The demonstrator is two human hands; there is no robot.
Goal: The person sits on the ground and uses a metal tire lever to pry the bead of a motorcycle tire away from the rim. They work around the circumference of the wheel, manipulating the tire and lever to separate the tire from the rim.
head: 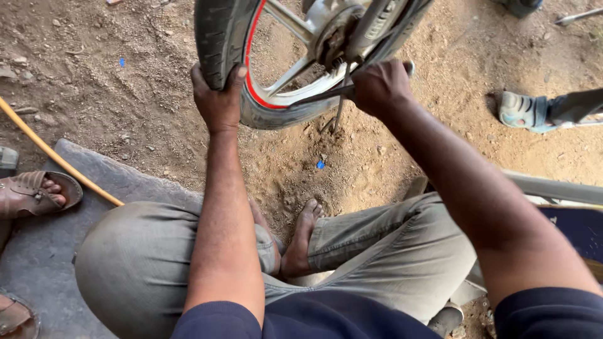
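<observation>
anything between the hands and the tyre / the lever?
Nothing visible. Left hand already grips the tyre tread directly; right hand is closed around the dark metal lever at the rim.

No packages, labels, signs or screens show anywhere in the frame. The nearest to such things are two tiny blue scraps on the bare dirt ground, one at the upper left and one near the centre, too small to identify.
</observation>
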